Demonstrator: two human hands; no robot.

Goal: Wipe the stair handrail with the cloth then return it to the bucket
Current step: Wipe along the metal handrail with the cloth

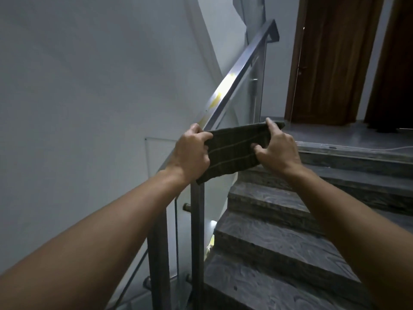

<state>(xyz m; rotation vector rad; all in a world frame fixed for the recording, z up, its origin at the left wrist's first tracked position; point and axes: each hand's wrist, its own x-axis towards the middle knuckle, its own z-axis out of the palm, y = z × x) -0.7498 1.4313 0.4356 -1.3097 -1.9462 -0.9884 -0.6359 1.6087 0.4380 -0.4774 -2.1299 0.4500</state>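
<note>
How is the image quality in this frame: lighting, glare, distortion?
Head view: dim, bluish light; a bright glare streak on the handrail above the cloth; wide-angle bending at the door and wall edges; left hand and right hand reasonably sharp.

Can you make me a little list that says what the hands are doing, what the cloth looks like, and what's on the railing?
left hand: grips one end of the cloth
right hand: grips the other end
cloth: dark green striped cloth, stretched between both hands, in front of the rail
handrail: grey metal stair handrail, sloping upward, yellowish spots on top
stairs: grey stone steps leading up
door: brown wooden door at the top
bucket: not in view
</note>
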